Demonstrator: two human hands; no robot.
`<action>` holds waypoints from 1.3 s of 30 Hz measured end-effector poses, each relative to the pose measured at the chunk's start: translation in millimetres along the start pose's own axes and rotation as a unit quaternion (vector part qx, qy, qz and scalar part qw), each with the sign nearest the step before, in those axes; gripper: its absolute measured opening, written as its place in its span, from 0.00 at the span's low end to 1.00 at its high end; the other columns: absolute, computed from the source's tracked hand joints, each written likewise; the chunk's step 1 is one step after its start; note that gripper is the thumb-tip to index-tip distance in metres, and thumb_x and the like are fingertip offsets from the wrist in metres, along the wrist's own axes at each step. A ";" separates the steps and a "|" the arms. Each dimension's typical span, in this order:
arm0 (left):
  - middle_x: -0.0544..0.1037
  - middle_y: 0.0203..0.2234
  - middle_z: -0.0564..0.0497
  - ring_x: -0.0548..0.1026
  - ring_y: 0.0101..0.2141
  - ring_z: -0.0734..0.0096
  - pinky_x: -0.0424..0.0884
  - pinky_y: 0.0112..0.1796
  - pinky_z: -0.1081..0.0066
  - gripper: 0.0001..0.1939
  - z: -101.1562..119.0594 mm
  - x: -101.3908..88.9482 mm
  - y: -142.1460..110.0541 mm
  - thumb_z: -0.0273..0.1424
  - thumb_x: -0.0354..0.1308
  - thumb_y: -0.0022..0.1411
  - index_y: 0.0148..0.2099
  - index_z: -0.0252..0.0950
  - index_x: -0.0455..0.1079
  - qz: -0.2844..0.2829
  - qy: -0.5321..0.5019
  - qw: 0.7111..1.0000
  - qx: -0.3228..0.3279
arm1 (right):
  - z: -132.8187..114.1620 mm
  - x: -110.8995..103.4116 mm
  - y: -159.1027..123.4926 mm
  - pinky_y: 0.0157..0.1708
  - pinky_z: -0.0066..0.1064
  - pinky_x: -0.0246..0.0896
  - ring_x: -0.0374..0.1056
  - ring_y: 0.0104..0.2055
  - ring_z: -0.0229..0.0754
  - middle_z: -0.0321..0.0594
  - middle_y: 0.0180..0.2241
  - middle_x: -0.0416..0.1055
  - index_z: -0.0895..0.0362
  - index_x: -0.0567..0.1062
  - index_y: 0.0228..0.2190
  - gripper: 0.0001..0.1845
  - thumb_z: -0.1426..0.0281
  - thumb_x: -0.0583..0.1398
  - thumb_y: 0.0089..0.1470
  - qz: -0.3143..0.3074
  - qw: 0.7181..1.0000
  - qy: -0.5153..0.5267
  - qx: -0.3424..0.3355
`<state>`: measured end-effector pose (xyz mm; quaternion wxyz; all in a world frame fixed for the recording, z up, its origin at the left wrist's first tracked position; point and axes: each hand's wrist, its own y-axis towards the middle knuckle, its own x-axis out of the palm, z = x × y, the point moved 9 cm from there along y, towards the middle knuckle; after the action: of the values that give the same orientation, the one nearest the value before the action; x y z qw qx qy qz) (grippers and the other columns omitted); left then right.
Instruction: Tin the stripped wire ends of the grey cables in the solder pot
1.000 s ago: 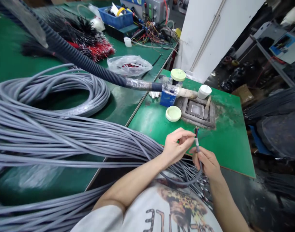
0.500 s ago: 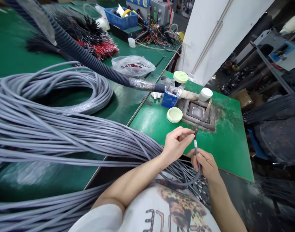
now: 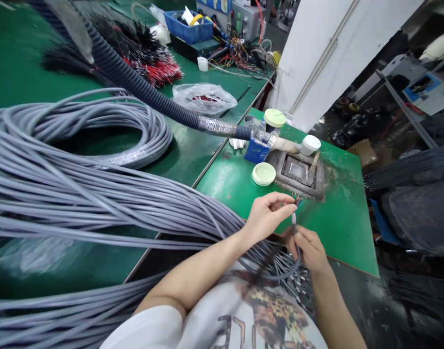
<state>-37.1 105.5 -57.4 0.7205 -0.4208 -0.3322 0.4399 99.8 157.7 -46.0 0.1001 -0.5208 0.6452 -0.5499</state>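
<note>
My left hand [image 3: 267, 216] pinches the end of a grey multi-core cable [image 3: 293, 220] between its fingertips. Thin coloured wires [image 3: 298, 200] fan out from the stripped tip, just above those fingers. My right hand [image 3: 307, 250] grips the same cable a little lower down. From there the cable loops down toward a large bundle of grey cable [image 3: 80, 198], which lies against my left forearm. The hands are over the near edge of a green workbench [image 3: 345, 232], close to a metal solder pot [image 3: 298, 172].
On the green bench stand a pale green lid [image 3: 263, 174], a white cup [image 3: 310, 145] and a blue box [image 3: 257, 151]. A black corrugated hose [image 3: 152, 94] crosses above the grey coil [image 3: 134, 140]. Black-and-red wire bundles [image 3: 149, 60] lie behind.
The whole view has shifted slightly as my head moved. Both hands still hold the cable, and its wire end now tilts a little to the right.
</note>
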 end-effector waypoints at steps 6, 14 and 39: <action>0.72 0.20 0.53 0.65 0.21 0.80 0.61 0.24 0.77 0.12 2.2 1.2 4.5 0.36 0.65 0.49 0.30 0.32 0.72 -0.023 0.040 0.999 -0.002 | -0.7 -2.2 -0.4 0.21 0.29 0.47 0.51 0.16 0.34 0.32 0.13 0.61 0.60 0.73 0.36 0.20 0.56 0.52 0.60 0.016 0.999 -0.033 0.002; 0.74 0.21 0.52 0.68 0.22 0.79 0.65 0.25 0.77 0.09 -3.1 -2.0 1.3 0.34 0.63 0.51 0.28 0.32 0.70 0.020 -0.004 1.000 -0.003 | 4.4 -8.4 -4.0 0.21 0.28 0.50 0.54 0.17 0.34 0.32 0.14 0.63 0.59 0.72 0.41 0.19 0.58 0.52 0.61 0.054 0.997 -0.047 -0.002; 0.69 0.21 0.56 0.63 0.22 0.81 0.60 0.26 0.77 0.15 -40.5 -7.1 -10.7 0.39 0.64 0.52 0.31 0.32 0.68 0.062 -0.116 0.991 -0.007 | -96.8 -12.5 28.1 0.34 0.32 0.65 0.69 0.32 0.38 0.37 0.29 0.73 0.54 0.76 0.30 0.02 0.72 0.62 0.52 0.210 0.859 -0.364 -0.291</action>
<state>-1.8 83.6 -65.7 0.6454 -0.3917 -0.3897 0.5274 21.5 222.0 -38.1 0.2848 -0.5414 0.7876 -0.0739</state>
